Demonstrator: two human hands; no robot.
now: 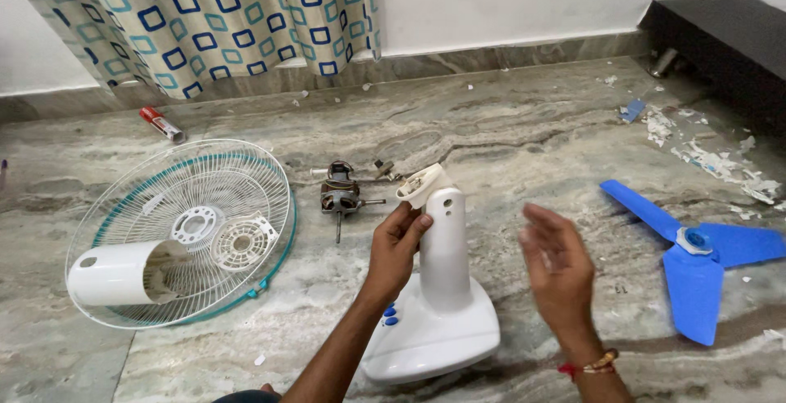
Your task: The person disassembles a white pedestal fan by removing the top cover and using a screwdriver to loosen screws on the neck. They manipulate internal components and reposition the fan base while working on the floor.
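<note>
Looking down from the head cam: a white fan stand sits upright on the marble floor, base toward the camera, with blue buttons on the base just by the left wrist. The left hand has its fingers clamped round the upper part of the stand's column, thumb up near the tilted neck piece on top. The right hand is off to the right of the column, not touching anything, open with the fingers loosely apart and a bit blurred. Just behind the stand lies the bare motor with its shaft pointing toward the camera. Over on the left is the wire guard lying flat, with a white motor cover and a round white plate resting on it. The blue blade is on the floor well to the right. A patterned curtain hangs at the back wall, and there are white scraps scattered at far right.
</note>
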